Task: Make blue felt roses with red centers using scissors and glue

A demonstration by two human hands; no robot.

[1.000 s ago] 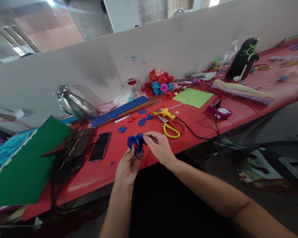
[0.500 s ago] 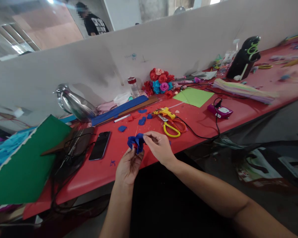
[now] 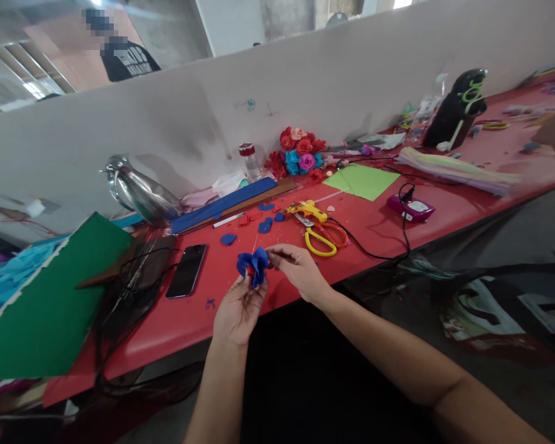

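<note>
My left hand [image 3: 241, 308] grips a blue paper flower [image 3: 254, 266] from below, above the red table's front edge. My right hand [image 3: 300, 270] is at the flower's right side, thumb and fingers pinched together; whatever is between the fingertips is too small to make out. Behind the flower lie loose blue petals [image 3: 228, 239] and red paper scraps [image 3: 244, 220]. To their right are a yellow glue gun [image 3: 311, 209] and scissors [image 3: 321, 242] with yellow and orange handles. A white pen [image 3: 228, 221] lies left of the scraps.
A phone [image 3: 187, 271] and a green sheet [image 3: 58, 308] are on the left, with a steel jug [image 3: 141, 192] behind. Paper flowers [image 3: 301, 151], a light green sheet [image 3: 363, 181], a purple box [image 3: 411, 208] with a cable and a black container [image 3: 456, 111] stand rightward. A person [image 3: 127, 58] is beyond the wall.
My right fingertips have drawn slightly off the blue petal, whose right side now shows more openly. The person beyond the wall has moved left.
</note>
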